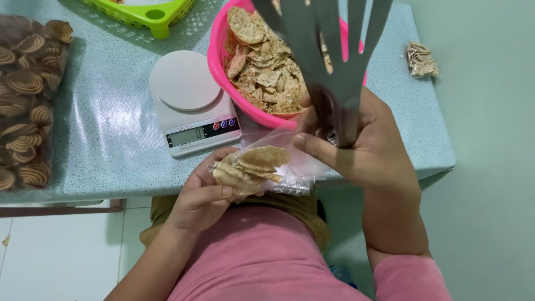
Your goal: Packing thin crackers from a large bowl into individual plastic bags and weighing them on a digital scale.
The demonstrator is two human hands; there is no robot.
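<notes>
so bag [262, 167] is filled with crackers and off the scale [192, 103], left hand [203, 195] fingers cupped under it, right hand [356, 145] pinching its neck; sealing left, bowl [218, 61] far from empty.

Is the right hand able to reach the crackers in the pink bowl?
Probably yes. The right hand is right beside the pink bowl, whose top is open, but it already grips a dark slotted tool and pinches the clear bag, so its fingers are busy.
</notes>
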